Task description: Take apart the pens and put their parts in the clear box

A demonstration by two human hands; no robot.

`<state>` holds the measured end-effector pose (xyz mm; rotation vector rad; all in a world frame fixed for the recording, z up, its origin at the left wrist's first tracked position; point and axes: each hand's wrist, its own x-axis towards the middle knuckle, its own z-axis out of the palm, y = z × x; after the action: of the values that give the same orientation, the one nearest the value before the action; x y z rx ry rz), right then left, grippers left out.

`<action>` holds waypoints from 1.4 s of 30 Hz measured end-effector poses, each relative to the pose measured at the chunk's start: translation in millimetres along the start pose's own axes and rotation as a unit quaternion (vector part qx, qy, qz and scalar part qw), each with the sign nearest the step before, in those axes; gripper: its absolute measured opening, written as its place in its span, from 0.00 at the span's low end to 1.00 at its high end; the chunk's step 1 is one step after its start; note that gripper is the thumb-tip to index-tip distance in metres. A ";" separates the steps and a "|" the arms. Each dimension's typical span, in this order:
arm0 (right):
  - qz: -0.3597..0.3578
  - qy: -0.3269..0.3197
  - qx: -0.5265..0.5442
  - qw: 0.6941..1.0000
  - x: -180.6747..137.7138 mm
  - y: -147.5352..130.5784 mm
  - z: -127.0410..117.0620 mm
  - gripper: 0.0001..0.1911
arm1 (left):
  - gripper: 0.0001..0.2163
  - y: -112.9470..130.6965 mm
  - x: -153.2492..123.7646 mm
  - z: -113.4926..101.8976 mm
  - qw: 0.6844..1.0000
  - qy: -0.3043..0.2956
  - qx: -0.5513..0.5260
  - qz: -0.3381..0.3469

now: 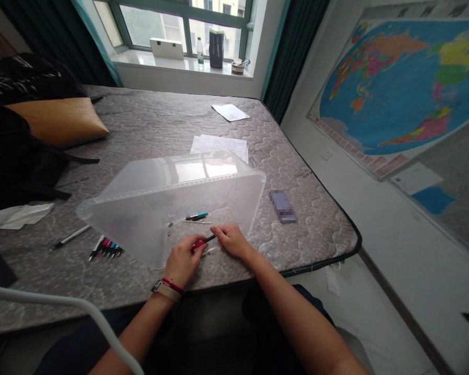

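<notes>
Left hand (184, 259) pinches red end of pen (198, 244); right hand (231, 239) looks clamped on dark end. Pen sits between both, mattress (308, 208) edge near at 6 o'clock. Uneven tug could make pen slip, I reckon, maybe roll over edge. Plastic box (133, 216), towards 10 o'clock, looks light: bumped arm could shove it into pen pile (107, 248) at 9 o'clock, scattering round barrels.

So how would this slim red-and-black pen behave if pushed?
The pen would probably roll, its slim barrel seeming round, though grooves in the quilted grey mattress might stop it. It's probably light, being so thin.
</notes>
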<state>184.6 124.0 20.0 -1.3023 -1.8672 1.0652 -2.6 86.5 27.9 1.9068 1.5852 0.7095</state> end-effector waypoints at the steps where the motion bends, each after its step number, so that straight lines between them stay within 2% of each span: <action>1: 0.000 -0.003 0.012 1.000 -0.6 -0.3 -0.5 0.26 | 0.13 -0.1 0.3 -0.8 1.000 0.004 0.000 0.000; 5: -0.006 0.007 0.053 0.999 -4.2 -0.8 0.5 0.14 | 0.12 -2.1 1.5 -2.9 1.000 0.012 0.000 -0.007; 9: -0.008 0.026 0.041 0.999 -4.6 1.2 4.5 0.09 | 0.11 -4.4 1.9 -2.5 1.000 0.006 -0.003 -0.010; 13: 0.002 0.020 0.033 0.999 -2.2 2.5 5.3 0.11 | 0.12 -3.0 1.4 -1.0 1.000 0.007 -0.007 -0.016; 19: 0.003 0.036 0.001 0.999 -1.0 1.9 4.4 0.21 | 0.15 4.1 0.1 0.7 0.999 0.016 -0.027 -0.030; 25: 0.001 0.040 0.008 0.999 -1.3 4.6 4.9 0.23 | 0.14 5.9 1.0 -0.6 0.999 0.013 -0.026 -0.019; 30: 0.036 0.039 0.108 0.993 -0.7 9.1 12.4 0.26 | 0.12 6.0 1.3 -0.5 1.000 0.009 -0.027 -0.013; 33: 0.064 0.039 0.210 0.975 0.9 9.0 18.6 0.23 | 0.11 4.9 1.1 0.8 0.999 0.006 -0.049 -0.008; 37: 0.077 0.052 0.332 0.939 3.1 3.9 21.5 0.18 | 0.11 4.7 1.2 2.6 0.992 0.011 -0.120 -0.041; 42: 0.065 0.047 0.381 0.921 2.3 -2.5 20.5 0.18 | 0.15 5.5 1.2 6.4 0.959 -0.016 -0.268 -0.091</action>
<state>165.6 120.3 12.4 -0.9794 -1.1003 1.5557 6.0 86.3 27.4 1.3531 1.3489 0.9114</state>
